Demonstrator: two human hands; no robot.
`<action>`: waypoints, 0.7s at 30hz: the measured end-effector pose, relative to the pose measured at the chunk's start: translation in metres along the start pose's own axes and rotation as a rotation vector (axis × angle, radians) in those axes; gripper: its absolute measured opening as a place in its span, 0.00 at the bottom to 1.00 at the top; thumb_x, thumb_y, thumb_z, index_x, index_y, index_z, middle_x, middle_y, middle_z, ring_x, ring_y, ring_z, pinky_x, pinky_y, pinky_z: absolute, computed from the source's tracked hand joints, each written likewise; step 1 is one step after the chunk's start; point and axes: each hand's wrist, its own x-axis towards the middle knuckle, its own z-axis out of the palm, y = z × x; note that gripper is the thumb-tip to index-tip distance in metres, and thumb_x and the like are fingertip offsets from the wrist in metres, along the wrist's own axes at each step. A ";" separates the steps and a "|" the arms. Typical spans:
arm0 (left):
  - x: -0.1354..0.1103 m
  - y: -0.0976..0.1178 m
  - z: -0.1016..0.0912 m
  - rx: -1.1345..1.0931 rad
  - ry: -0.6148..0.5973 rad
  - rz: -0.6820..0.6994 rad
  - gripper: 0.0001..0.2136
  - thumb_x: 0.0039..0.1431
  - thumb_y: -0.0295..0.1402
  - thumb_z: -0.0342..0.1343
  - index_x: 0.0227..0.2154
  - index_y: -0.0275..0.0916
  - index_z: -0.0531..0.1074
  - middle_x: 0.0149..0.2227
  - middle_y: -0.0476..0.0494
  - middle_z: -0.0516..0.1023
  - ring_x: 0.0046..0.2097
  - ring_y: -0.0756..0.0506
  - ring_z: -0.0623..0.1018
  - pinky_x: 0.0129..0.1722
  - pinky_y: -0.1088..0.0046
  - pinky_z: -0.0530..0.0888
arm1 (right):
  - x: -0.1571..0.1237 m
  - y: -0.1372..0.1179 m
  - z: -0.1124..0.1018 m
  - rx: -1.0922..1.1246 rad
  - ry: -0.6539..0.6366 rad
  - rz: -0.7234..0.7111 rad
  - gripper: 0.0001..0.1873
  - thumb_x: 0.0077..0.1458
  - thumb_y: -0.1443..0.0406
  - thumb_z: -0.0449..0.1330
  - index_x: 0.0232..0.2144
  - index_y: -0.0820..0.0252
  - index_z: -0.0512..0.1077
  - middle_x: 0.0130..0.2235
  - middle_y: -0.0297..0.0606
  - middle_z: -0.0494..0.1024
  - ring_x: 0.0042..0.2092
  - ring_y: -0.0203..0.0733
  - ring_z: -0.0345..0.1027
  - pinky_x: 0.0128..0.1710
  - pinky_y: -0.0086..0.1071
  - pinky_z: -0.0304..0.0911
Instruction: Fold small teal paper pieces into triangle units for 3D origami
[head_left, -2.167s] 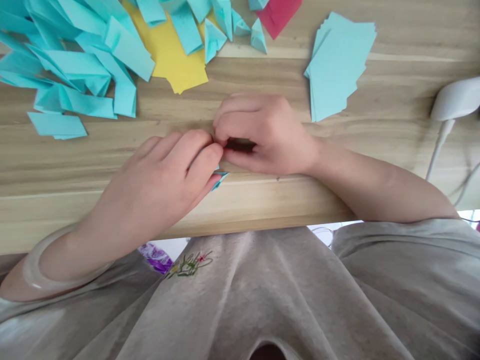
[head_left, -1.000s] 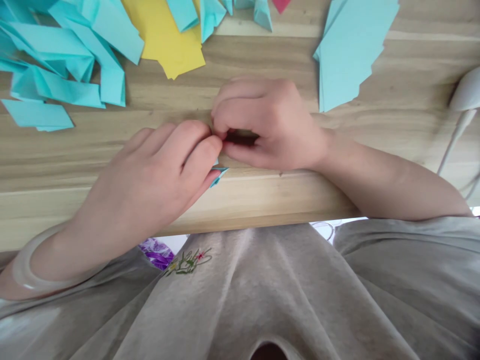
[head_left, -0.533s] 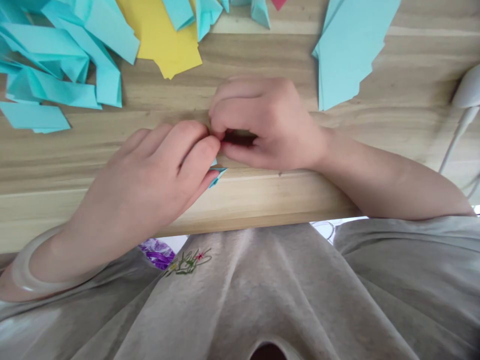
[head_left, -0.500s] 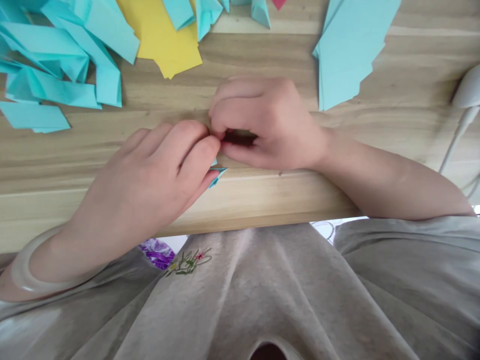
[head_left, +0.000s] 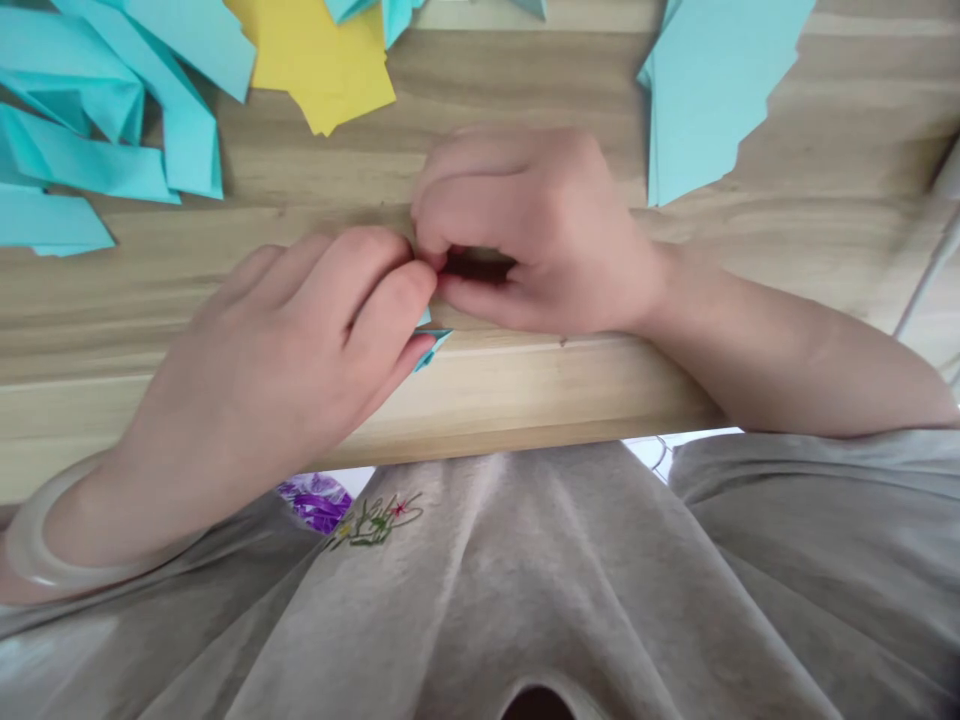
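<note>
My left hand and my right hand meet fingertip to fingertip near the front edge of a wooden table. Both are closed in a pinch on a small folded piece of turquoise paper. Only one corner of that piece pokes out under my left thumb; the rest is hidden by the fingers. A pale bangle circles my left wrist.
A heap of folded turquoise strips lies at the far left, with yellow sheets beside it. A stack of flat turquoise sheets lies at the far right. A white cable runs along the right edge.
Both hands stay pinched on the small paper piece with barely any finger movement. The view has drifted, so the paper piles sit higher and further out in the picture.
</note>
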 end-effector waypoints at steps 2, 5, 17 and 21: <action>0.000 0.000 0.000 -0.019 -0.022 -0.017 0.17 0.70 0.38 0.39 0.53 0.38 0.65 0.48 0.37 0.67 0.51 0.31 0.73 0.47 0.50 0.73 | 0.001 0.000 0.000 -0.007 -0.008 -0.002 0.15 0.61 0.67 0.47 0.30 0.69 0.71 0.32 0.36 0.65 0.40 0.33 0.65 0.40 0.26 0.56; 0.000 0.001 0.001 -0.019 -0.043 -0.028 0.17 0.70 0.38 0.40 0.55 0.38 0.64 0.50 0.36 0.67 0.53 0.30 0.71 0.48 0.49 0.72 | 0.001 0.000 -0.001 -0.018 -0.009 -0.003 0.15 0.60 0.67 0.47 0.29 0.69 0.70 0.32 0.36 0.64 0.39 0.32 0.65 0.39 0.26 0.54; 0.000 0.000 0.001 0.016 -0.045 -0.008 0.16 0.69 0.37 0.40 0.52 0.37 0.64 0.48 0.36 0.67 0.52 0.30 0.72 0.46 0.48 0.73 | 0.001 0.000 -0.002 -0.008 -0.003 -0.022 0.13 0.57 0.69 0.49 0.29 0.71 0.70 0.33 0.36 0.65 0.39 0.30 0.64 0.39 0.26 0.52; -0.001 -0.001 0.000 0.014 -0.040 -0.003 0.15 0.69 0.37 0.40 0.53 0.37 0.64 0.48 0.37 0.66 0.52 0.30 0.72 0.47 0.49 0.73 | 0.001 0.000 -0.002 0.002 -0.002 -0.018 0.13 0.58 0.69 0.48 0.29 0.71 0.70 0.33 0.36 0.64 0.40 0.30 0.63 0.39 0.26 0.52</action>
